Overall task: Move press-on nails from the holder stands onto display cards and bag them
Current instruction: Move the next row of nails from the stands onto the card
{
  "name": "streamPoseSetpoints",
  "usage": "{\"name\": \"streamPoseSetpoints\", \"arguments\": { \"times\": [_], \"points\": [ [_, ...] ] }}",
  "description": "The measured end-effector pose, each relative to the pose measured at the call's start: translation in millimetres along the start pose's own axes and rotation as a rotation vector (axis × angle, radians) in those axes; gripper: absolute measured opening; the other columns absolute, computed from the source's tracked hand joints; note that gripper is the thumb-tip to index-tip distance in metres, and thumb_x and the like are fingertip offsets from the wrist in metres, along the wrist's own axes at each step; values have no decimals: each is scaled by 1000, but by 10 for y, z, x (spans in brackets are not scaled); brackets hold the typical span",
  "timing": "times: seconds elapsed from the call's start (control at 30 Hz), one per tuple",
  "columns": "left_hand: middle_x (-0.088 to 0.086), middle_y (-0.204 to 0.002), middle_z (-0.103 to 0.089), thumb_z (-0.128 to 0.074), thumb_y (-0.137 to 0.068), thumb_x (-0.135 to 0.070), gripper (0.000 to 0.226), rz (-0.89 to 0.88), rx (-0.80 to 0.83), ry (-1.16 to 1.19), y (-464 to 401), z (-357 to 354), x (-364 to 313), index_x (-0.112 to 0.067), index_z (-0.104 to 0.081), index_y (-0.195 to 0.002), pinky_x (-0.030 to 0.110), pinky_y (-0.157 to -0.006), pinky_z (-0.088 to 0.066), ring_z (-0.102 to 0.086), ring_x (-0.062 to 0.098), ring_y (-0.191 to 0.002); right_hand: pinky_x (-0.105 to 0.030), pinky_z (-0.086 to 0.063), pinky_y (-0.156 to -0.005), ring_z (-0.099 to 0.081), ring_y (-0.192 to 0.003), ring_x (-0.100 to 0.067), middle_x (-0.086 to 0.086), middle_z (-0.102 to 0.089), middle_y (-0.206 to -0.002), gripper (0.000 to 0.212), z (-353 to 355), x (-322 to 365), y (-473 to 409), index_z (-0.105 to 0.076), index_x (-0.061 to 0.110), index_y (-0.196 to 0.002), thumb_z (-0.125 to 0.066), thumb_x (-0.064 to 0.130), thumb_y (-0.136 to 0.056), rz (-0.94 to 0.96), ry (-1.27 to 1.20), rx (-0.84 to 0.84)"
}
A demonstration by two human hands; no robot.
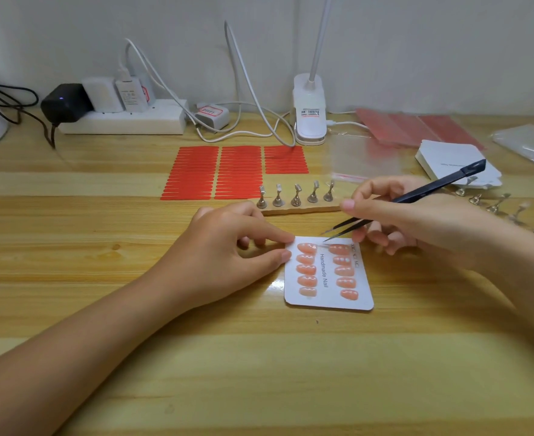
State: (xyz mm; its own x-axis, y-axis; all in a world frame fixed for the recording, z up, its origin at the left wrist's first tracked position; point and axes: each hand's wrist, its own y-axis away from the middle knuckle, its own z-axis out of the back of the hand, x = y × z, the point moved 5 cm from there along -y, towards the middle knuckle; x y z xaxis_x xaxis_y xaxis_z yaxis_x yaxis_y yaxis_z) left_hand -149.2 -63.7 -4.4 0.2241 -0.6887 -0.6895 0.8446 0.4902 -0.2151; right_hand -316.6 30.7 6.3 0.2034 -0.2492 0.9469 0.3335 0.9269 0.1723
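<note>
Tweezers, black and slim (397,209), sit pinched in my right hand (416,221), their open tips just above the topmost peach press-on nail (339,248) of the right column on the white rounded display card (328,302). That nail's long axis runs crosswise to the card. My left hand (228,247) is nearer, fingertips pressing the card's top left corner onto the pale striped wooden table (259,372); bare metal holder stands (295,196) wait just beyond.

Bright even light, soft edge blur
</note>
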Motion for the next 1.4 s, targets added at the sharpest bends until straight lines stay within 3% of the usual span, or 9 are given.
{"name": "streamPoseSetpoints", "arguments": {
  "times": [0.27,0.43,0.57,0.7,0.9,1.03,1.1,1.23,1.4],
  "points": [
    [-14,-68,-52,-67,-71,-44,22,-158,-95,-242,41,49,-122,-22,-71,-71,28,-69,-32,-45,-2,-61,-18,-46,-43,-63,-46,-15,0,-72,-68,50,19,215,92,-63,23,-83,-37,64,-77,261,146,-226],
    [-8,-63,-55,-63,-74,-47,32,-258,-145,-458,113,17,-265,-19,-67,-60,29,-62,-36,-47,12,-53,-15,-47,-53,-64,-57,-3,8,-69,-66,23,-168,214,187,-63,23,-79,-54,40,-91,505,405,-243],
    [-8,-59,-54,-50,-81,-45,38,-300,-126,-475,166,-36,-327,-21,-70,-59,26,-56,-39,-43,15,-47,-18,-48,-59,-66,-72,-5,12,-68,-76,9,-219,139,242,-64,29,-84,-58,33,-80,560,660,-287],
    [-6,-58,-55,-50,-86,-35,34,-419,-2,-440,209,-113,-347,-20,-72,-64,30,-55,-40,-45,16,-49,-29,-52,-62,-67,-73,-8,13,-67,-77,5,-212,101,232,-63,31,-85,-59,31,-82,599,597,-274],
    [-5,-76,-56,-57,-81,-35,24,-296,-86,-148,101,-2,-250,-18,-72,-88,22,-63,-40,-47,4,-68,-20,-49,-68,-63,-77,0,12,-67,-83,10,-201,183,248,-65,23,-90,-63,32,-85,716,463,-286],
    [-7,-82,-56,-51,-81,-46,33,-273,-24,-313,88,-60,-200,-28,-73,-96,28,-69,-34,-51,10,-76,-20,-48,-61,-63,-68,-2,9,-68,-75,11,-132,305,286,-62,23,-85,-53,30,-87,747,264,-322],
    [-9,-80,-56,-49,-81,-49,35,-279,-8,-361,89,-81,-212,-29,-73,-96,25,-68,-30,-52,12,-74,-11,-43,-60,-60,-63,2,12,-66,-69,10,-90,383,304,-62,19,-84,-55,24,-89,762,164,-303],
    [-8,-78,-57,-48,-81,-50,36,-294,-25,-415,72,-67,-212,-28,-74,-92,26,-70,-28,-51,11,-73,-14,-46,-60,-64,-63,-5,5,-70,-71,3,-3,455,318,-59,18,-89,-60,19,-87,714,10,-279],
    [-12,-79,-55,-48,-77,-56,41,-230,-40,-365,50,-6,-135,-29,-73,-94,13,-75,-27,-48,6,-75,-15,-52,-61,-68,-66,-7,3,-72,-79,9,-120,231,437,-65,20,-82,-69,25,-75,654,117,-223]
  ]
}}
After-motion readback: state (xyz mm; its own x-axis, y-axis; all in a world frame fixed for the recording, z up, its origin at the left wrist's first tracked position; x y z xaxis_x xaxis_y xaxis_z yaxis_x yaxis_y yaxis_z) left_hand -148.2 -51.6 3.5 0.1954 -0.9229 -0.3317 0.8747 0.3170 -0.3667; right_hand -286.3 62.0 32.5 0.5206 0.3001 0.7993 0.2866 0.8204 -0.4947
